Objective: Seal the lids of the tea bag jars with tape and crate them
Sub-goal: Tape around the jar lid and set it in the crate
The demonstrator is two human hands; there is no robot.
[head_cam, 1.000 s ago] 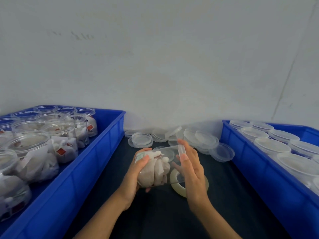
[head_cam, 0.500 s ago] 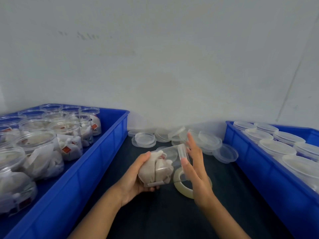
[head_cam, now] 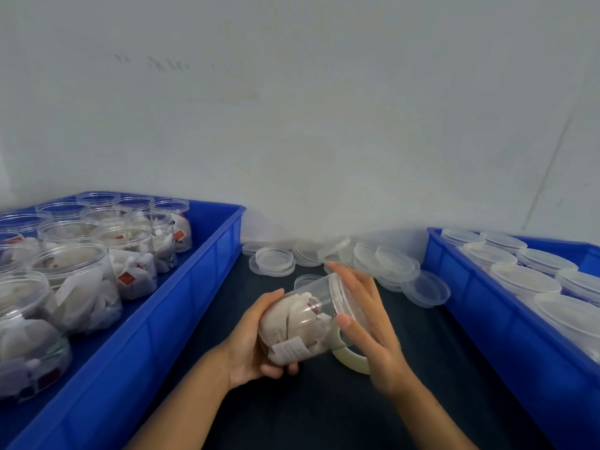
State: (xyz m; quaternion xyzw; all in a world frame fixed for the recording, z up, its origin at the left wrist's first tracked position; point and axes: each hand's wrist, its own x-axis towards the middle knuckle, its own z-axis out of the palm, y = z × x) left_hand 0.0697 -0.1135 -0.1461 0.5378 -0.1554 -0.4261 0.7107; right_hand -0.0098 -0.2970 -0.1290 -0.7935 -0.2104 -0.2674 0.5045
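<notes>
- Head view looked down on a dark table set against a pale wall, with a blue crate at each side.
- The left hand cupped the bottom of a clear jar, palm under its base, thumb up along the near side and fingertips curled beneath, so it was grasping the jar.
- The jar lay tilted on its side above the table, between the two hands, its lidded end pointing up and to the right; white tea bags with paper tags filled it.
- The right hand rested against the lid, fingers nearly straight and spread along the rim, thumb tip touching the jar wall just below the lid. Nothing was clenched in that hand; it pressed rather than gripped.
- A roll of tape lay flat on the table under the right hand, partly hidden by the jar and the palm.
- Loose clear lids were heaped at the back of the table near the wall.
- The left crate held open jars of tea bags standing upright.
- The right crate held jars with their lids on.
</notes>
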